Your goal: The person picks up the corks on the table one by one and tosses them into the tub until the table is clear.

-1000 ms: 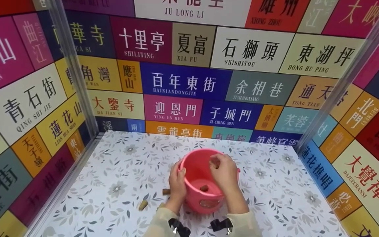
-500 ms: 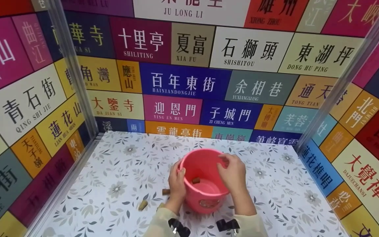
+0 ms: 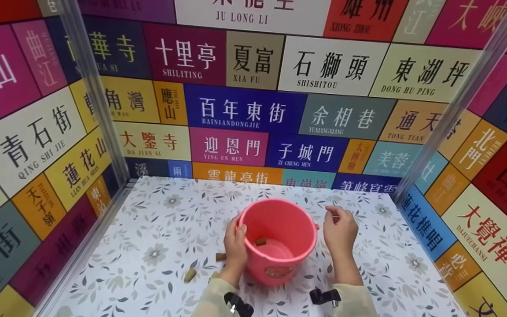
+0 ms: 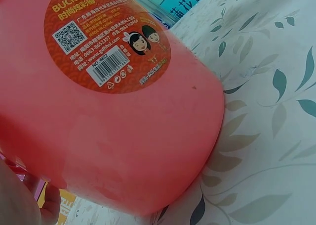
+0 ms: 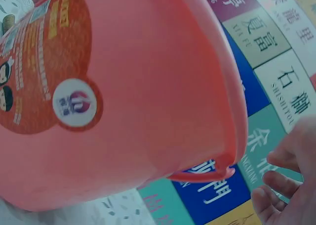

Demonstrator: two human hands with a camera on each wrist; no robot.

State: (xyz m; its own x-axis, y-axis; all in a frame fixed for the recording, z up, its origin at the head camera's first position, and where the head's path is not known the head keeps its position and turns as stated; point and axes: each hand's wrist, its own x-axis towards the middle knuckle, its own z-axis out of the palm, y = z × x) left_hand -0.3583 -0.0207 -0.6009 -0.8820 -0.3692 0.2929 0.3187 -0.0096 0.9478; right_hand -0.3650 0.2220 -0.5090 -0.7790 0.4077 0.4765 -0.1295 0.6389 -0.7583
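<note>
Bucket: bright pink plastic bucket, round-mouthed (image 3: 288, 235), on the white table covered in grey leaf-and-flower print (image 3: 156, 220), in front of the person.
Left hand: gripping the bucket at its left side; the left hand (image 3: 236, 244) has its thumb at the rim and its fingers around the outside wall.
Right hand: relaxed, fingers loosely bent; the right hand (image 3: 340, 231) is raised just beside the bucket's right side, apart from it.
Inside the bucket: 1 short brown cork-like cylinder (image 3: 260, 241), lying low at the left.
Outside the bucket: 3 more brown pieces left of it, 1 beside the left hand (image 3: 221, 256), 1 farther left (image 3: 189, 275), 1 partly hidden by the left sleeve (image 3: 213, 275).
Label: red-orange sticker (image 4: 106, 42) on the outer wall, with "BUCKET", a QR code, a barcode and 2 cartoon heads.
Handle: thin pink handle (image 5: 202, 176), attached near the rim.
Sleeves: cream fabric, each with a black wrist strap.
Walls: 3 colourful panelled walls (image 3: 244, 105) with Chinese characters.
</note>
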